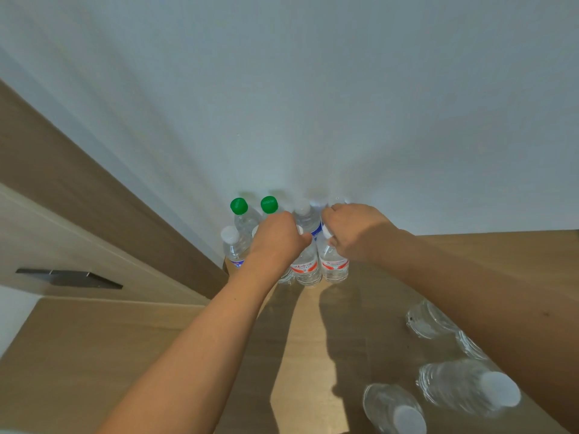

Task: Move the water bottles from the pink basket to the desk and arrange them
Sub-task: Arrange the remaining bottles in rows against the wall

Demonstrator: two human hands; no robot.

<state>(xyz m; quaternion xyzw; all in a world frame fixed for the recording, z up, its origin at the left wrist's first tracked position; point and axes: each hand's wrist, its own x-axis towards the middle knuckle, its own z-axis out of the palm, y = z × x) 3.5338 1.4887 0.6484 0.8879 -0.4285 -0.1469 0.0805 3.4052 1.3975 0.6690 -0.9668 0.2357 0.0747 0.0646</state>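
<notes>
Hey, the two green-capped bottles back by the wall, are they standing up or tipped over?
Upright. Both green-capped bottles stand on the desk against the wall, caps on top, clear bodies below.

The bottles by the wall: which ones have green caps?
The two clear plastic bottles with green caps at the back left of the group, against the wall; every other cap showing is white.

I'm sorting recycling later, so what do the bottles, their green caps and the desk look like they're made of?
The bottles look like thin clear plastic: you see through the ribbed walls, and they carry printed labels. The green caps seem to be opaque molded plastic with a slight sheen. The desk shows brown wood grain with a smooth finish that reflects a little; solid wood or laminate cannot be told.
</notes>
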